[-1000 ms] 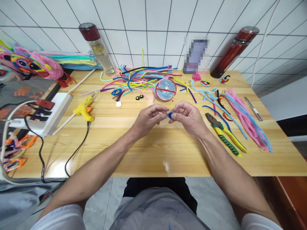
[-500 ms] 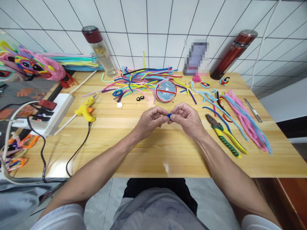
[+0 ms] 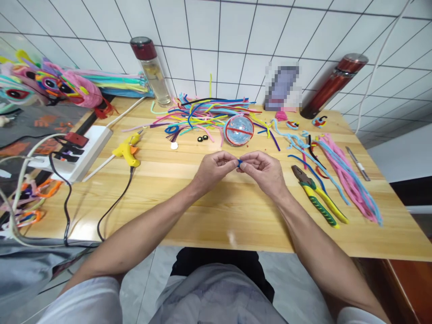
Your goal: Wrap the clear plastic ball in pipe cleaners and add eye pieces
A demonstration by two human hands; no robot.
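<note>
My left hand (image 3: 216, 168) and my right hand (image 3: 263, 171) meet over the middle of the table, thumbs and fingertips closed on a small blue fuzzy piece (image 3: 240, 164) that looks like coiled pipe cleaner. Fingers cover most of it. Just beyond them stands a clear round container (image 3: 239, 131) with a red band. A pile of colourful pipe cleaners (image 3: 205, 110) lies behind it. Two small black rings (image 3: 202, 138) and a white disc (image 3: 174, 146) rest left of the container. Right of my hands are pliers (image 3: 317, 198) with yellow-green handles and a blue pipe cleaner (image 3: 308, 168).
A yellow glue gun (image 3: 128, 150) and a white power strip (image 3: 86, 155) with cables lie at left. A glass bottle (image 3: 153, 74) and a red flask (image 3: 332, 85) stand by the wall. Pink pipe cleaners (image 3: 347, 180) and a craft knife (image 3: 357, 164) lie at right.
The camera view has turned slightly, shifting the table items. Both hands keep hold of the blue piece, with the fingers slightly shifted around it.
</note>
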